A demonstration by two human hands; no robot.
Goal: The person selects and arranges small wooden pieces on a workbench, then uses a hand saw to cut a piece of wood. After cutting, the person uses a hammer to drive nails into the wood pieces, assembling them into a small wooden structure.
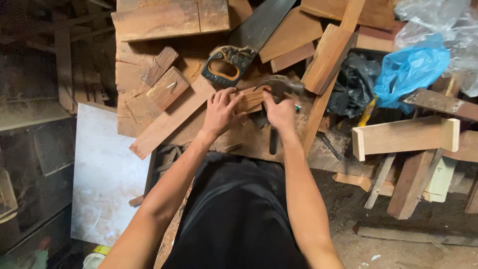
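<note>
Bare forearms are reaching over your dark apron, your left hand [220, 110] is pinning the small wooden piece [250, 99] flat on the cluttered workbench [249, 137] below the handsaw [239, 50], and your right hand [280, 112] is closing on its end: keep fingers spread, pressing squarely.

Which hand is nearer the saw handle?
Left. The left hand lies just below the saw handle, resting on a small wood piece. The right hand sits farther off, below and to the handle's right, on the same piece.
</note>
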